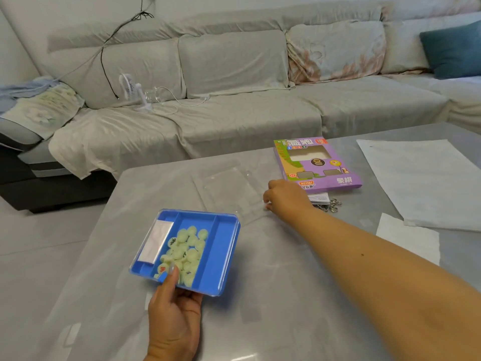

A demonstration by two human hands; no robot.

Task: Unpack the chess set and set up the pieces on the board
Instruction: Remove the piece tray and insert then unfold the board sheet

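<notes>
Fingers of the left hand [175, 316] pinch the near edge of the blue tray [223, 246] — pale round pieces [186, 250] heaped in its middle compartment. Beyond the tray, the right hand [285, 198] grips a clear lid [229, 188]; past that lies the purple box [316, 165] — bare table [273, 295] right of the tray.

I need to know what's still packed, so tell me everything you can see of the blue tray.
The blue tray is a shallow rectangular plastic insert, open-topped, with a wide middle compartment and narrow side channels. The middle holds a loose heap of pale round chess pieces, a few showing dark or red marks. A whitish flat packet lies in the left channel. The left hand grips its near edge, thumb on top, holding it tilted above the grey table.
</notes>
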